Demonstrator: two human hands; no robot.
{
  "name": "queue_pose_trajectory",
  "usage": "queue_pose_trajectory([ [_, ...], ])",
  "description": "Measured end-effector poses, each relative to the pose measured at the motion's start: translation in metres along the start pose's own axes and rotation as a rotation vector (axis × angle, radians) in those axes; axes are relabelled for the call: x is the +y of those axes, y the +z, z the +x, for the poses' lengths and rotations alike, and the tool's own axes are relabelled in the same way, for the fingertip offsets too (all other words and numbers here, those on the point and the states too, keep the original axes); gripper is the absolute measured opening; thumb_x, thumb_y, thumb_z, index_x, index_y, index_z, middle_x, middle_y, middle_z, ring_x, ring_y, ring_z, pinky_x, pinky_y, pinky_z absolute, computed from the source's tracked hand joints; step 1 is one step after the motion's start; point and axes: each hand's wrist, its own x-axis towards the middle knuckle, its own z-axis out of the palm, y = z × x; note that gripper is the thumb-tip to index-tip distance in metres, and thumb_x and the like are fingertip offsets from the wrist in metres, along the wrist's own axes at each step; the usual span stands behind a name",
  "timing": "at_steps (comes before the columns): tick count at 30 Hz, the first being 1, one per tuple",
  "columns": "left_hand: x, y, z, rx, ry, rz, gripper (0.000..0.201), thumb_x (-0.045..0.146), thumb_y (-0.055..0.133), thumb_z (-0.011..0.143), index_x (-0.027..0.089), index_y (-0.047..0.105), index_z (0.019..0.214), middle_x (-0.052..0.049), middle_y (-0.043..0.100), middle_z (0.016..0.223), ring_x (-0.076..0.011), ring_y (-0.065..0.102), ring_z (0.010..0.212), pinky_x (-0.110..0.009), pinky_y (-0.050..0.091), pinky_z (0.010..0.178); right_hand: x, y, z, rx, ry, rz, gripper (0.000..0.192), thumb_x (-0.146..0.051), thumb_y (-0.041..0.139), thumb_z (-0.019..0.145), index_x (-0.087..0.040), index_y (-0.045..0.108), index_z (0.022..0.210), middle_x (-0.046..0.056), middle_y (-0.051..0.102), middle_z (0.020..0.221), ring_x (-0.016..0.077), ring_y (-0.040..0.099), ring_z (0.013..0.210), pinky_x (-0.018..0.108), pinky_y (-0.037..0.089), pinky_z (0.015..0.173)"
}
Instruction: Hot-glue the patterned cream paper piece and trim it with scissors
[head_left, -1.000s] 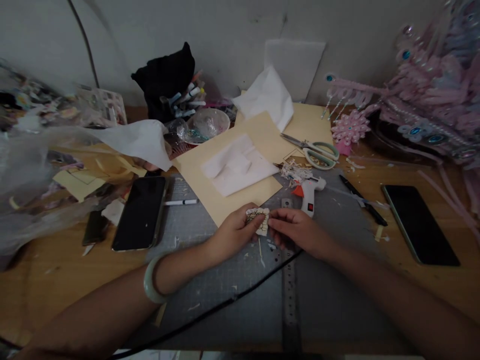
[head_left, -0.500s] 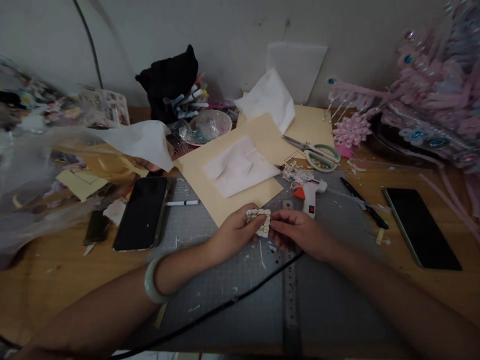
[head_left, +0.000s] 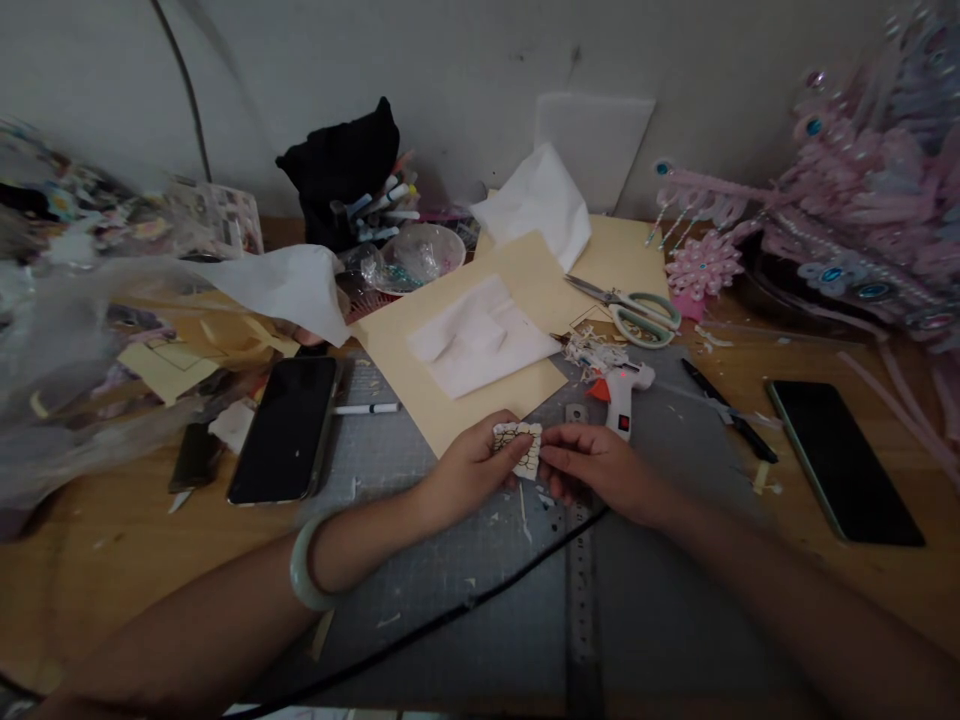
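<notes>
My left hand grips a small white piece with a dark honeycomb-like line pattern, thumb across its face. At the piece's right edge, the fingers of my right hand are pinched together; they seem to hold that edge, though the fingertips are partly hidden. Both hands are above a grey cutting mat. Just beyond my right hand lies a white glue gun with an orange trigger. A metal ruler runs towards me below the hands.
Scissors lie behind the glue gun, near cream card and white sheets. One phone is at left, another phone at right beside a black pen. A black cable crosses the mat. Pink beaded ornaments crowd the right.
The whole view has shifted slightly, so things appear a little lower. Both hands stay at the small white piece in nearly the same pose.
</notes>
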Motion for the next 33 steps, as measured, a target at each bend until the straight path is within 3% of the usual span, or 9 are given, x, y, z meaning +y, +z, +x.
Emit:
queue_pose_trajectory([
  [9, -0.0066, -0.0007, 0.0007, -0.013, 0.031, 0.068, 0.023, 0.04, 0.045, 0.081, 0.018, 0.043, 0.077, 0.004, 0.049, 0.064, -0.008, 0.045, 0.053, -0.021, 0.039, 0.049, 0.0004, 0.0026, 0.0002, 0.012, 0.014, -0.018, 0.02, -0.035, 0.055, 0.076, -0.015, 0.053, 0.076, -0.005, 0.053, 0.061, 0.0046, 0.05, 0.047, 0.017, 0.041, 0.044],
  [16, -0.0032, -0.0016, 0.0008, 0.001, 0.013, -0.011, 0.024, 0.041, 0.046, 0.08, 0.018, 0.043, 0.075, 0.005, 0.051, 0.063, -0.0066, 0.043, 0.048, -0.02, 0.037, 0.047, 0.0031, -0.0002, 0.0021, 0.01, 0.007, 0.071, 0.024, -0.038, 0.06, 0.071, -0.015, 0.055, 0.077, -0.004, 0.055, 0.06, 0.0057, 0.052, 0.047, 0.018, 0.043, 0.044],
  [33, -0.0008, -0.0005, -0.0008, -0.006, 0.003, 0.044, 0.019, 0.036, 0.046, 0.079, 0.018, 0.043, 0.077, 0.005, 0.047, 0.061, -0.008, 0.044, 0.051, -0.021, 0.038, 0.049, 0.0012, 0.0038, 0.001, 0.03, 0.018, -0.055, 0.02, -0.035, 0.054, 0.075, -0.016, 0.052, 0.075, -0.006, 0.051, 0.055, 0.0053, 0.05, 0.045, 0.017, 0.041, 0.043],
])
